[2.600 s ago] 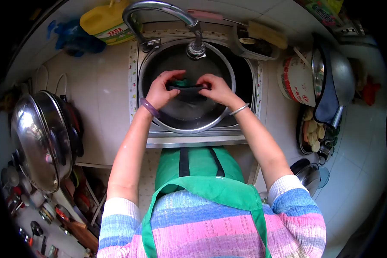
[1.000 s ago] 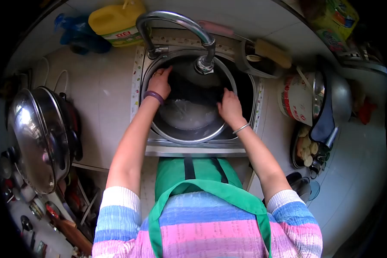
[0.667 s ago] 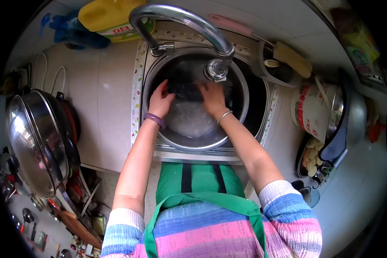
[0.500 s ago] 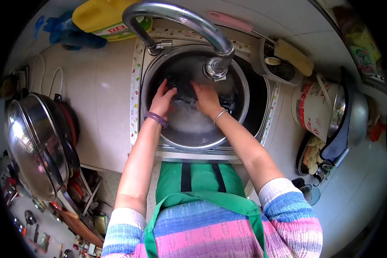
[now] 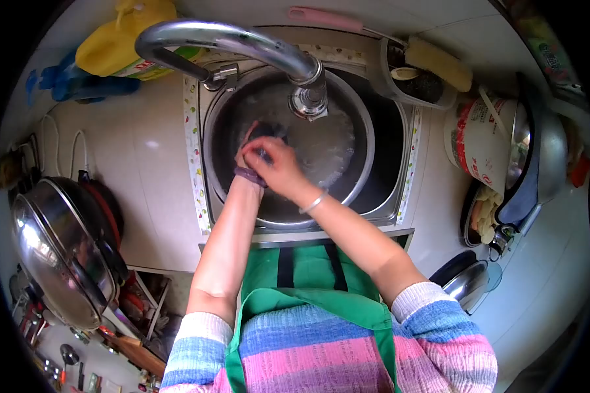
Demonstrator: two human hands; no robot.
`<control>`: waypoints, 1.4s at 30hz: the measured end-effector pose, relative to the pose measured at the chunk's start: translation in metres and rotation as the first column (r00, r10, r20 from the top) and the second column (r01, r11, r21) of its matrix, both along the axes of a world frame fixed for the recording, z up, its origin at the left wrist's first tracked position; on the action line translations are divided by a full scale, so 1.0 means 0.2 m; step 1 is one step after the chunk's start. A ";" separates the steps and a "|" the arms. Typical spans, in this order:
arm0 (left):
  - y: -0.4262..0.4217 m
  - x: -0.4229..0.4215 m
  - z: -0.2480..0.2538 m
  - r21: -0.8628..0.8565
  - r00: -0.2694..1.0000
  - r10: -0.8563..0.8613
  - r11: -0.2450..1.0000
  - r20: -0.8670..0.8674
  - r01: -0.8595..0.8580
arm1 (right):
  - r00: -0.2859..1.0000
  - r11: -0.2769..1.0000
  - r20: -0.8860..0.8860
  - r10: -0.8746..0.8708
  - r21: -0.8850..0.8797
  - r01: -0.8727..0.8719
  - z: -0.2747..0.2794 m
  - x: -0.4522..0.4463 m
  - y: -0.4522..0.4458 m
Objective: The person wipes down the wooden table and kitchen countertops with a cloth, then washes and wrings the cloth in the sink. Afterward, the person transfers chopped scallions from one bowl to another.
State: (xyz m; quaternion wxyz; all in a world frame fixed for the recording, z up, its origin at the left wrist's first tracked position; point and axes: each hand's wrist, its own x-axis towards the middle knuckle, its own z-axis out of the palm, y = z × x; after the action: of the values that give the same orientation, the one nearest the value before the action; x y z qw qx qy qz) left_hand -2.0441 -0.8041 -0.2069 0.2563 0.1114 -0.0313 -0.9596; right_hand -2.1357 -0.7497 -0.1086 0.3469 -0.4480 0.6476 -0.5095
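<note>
A round metal basin [image 5: 367,154] of cloudy water sits in the sink beneath the faucet [image 5: 308,98]. At its left side, my left hand [image 5: 248,145] is partly hidden behind my right hand, its fingers around a dark, wet, soft-looking thing [image 5: 272,130] whose kind I cannot make out. My right hand [image 5: 276,169] crosses in front, with fingers curled and pinched at a dark part of the same thing, close to my left wrist. A purple bangle [image 5: 249,177] circles the left wrist, a silver bracelet [image 5: 313,202] the right.
Behind the sink stand a yellow jug [image 5: 118,42] and a blue spray bottle [image 5: 88,82]. A caddy [image 5: 436,92] with a pink-handled brush [image 5: 324,18] is at back right. A lidded pan [image 5: 59,249] is left; a white bucket [image 5: 478,141] is right.
My hands, apart in the water before, have come together at the basin's left side. The dark thing is now between them, and the view has shifted slightly.
</note>
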 end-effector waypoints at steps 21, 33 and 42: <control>0.25 0.06 0.16 -0.052 0.326 0.616 -0.419 0.717 0.906 | 0.663 0.892 -0.719 0.209 0.418 0.173 -0.55 -0.40 0.05; -0.08 -0.09 0.22 0.169 0.804 -0.159 0.983 0.573 0.074 | 0.997 0.997 -0.047 0.066 0.045 -0.064 0.35 -0.07 0.07; 0.04 -0.03 -0.07 0.010 0.765 0.070 0.995 0.641 -0.099 | 0.973 0.989 -0.179 -0.148 -0.031 0.145 0.05 0.07 0.01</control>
State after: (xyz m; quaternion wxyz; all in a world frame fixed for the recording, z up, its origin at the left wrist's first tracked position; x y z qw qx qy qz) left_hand -2.0493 -0.7959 -0.2204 0.2707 0.4379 -0.0908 -0.8525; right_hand -2.1226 -0.7480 -0.0977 0.2441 -0.4465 0.7030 -0.4968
